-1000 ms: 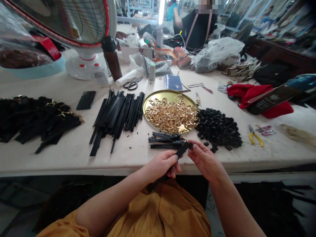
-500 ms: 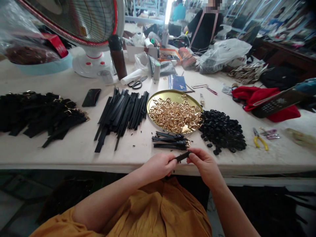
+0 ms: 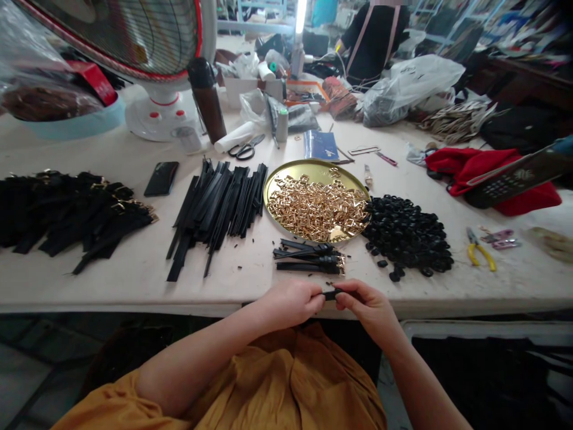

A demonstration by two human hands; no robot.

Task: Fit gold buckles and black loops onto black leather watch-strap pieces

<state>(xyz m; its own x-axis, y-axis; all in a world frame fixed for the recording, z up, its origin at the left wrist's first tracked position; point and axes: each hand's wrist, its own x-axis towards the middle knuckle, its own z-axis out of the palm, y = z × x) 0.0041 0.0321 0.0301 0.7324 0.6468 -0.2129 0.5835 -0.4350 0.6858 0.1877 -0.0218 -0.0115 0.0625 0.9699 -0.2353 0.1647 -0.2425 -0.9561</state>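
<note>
A short black strap [image 3: 331, 294] stretches between my two hands at the table's front edge. My left hand [image 3: 298, 303] is closed round its left end, and the fingers of my right hand [image 3: 363, 301] pinch its right end. Most of the strap is hidden in the fingers. Just beyond lies a small bundle of black straps with gold buckles [image 3: 308, 258]. Behind the bundle, a round gold tray [image 3: 278, 173] bears a heap of gold buckles [image 3: 313, 206]. Right of the tray is a pile of small black loops [image 3: 409, 236].
Loose black strips [image 3: 219, 203] lie left of the tray, with a phone [image 3: 162, 178] and a heap of buckled straps [image 3: 76, 209] farther left. Scissors [image 3: 246, 148], yellow-handled pliers [image 3: 480, 251] and a fan [image 3: 156, 110] are on the table. A person [image 3: 371, 39] is at the back.
My hands have drawn slightly closer together, and less of the strap shows between them. The strap is now nearly level. The view has shifted slightly.
</note>
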